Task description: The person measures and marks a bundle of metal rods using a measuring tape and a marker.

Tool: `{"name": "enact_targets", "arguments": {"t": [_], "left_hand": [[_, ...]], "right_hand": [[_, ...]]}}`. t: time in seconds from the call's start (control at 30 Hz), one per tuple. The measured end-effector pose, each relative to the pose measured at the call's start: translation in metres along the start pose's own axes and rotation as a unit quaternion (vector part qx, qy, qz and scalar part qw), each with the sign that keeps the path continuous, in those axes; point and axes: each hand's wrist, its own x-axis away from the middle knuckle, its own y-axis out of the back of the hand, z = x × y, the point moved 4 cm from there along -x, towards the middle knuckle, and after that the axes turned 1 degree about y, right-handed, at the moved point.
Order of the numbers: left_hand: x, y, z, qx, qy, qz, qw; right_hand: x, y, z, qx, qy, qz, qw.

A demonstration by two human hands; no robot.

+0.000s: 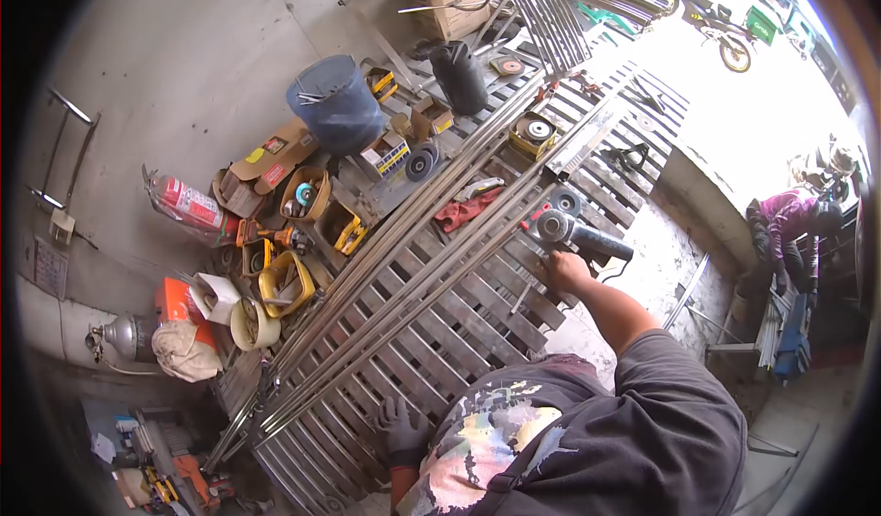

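Note:
My left hand (pixel 401 427), in a dark glove, rests on the slatted metal table (pixel 473 316) with its fingers apart. Bare and curled, my right hand (pixel 565 270) is beside an angle grinder (pixel 585 235); what its fingers hold, if anything, is hidden. The grinder lies near the table edge, its round head beside a grey disc (pixel 566 201). Long metal tubes (pixel 367 288) run diagonally across the slats. A red cloth (pixel 470 210) lies between tubes, and a yellow container with discs (pixel 534 130) stands farther up.
Yellow bins (pixel 285 284), a blue bucket (pixel 335 103), a black container (pixel 458 77) and a fire extinguisher (pixel 188 201) stand along the wall side. Another person (pixel 791 222) bends over metal pieces at the right. A motorbike (pixel 720 31) is outside at the top right.

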Motion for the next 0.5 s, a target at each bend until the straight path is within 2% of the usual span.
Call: {"name": "enact_targets", "arguments": {"t": [0.1,0.23,0.37,0.43,0.5], "left_hand": [[0.007,-0.022,0.013,-0.002,0.017,-0.019,1.000],[0.019,-0.032,0.023,0.006,0.025,-0.015,1.000],[0.026,-0.044,0.015,-0.030,0.042,-0.002,0.999],[0.023,-0.057,0.019,-0.054,0.053,-0.004,0.997],[0.022,-0.055,0.016,-0.043,0.081,0.019,0.996]], "right_hand": [[-0.001,-0.010,-0.014,-0.040,-0.020,-0.015,0.999],[0.039,0.028,-0.002,-0.054,-0.016,-0.030,0.998],[0.046,0.058,-0.019,-0.047,0.061,-0.049,0.996],[0.044,0.087,-0.027,0.005,0.061,-0.089,0.994],[0.018,0.093,-0.067,0.024,0.067,-0.184,0.980]]}}
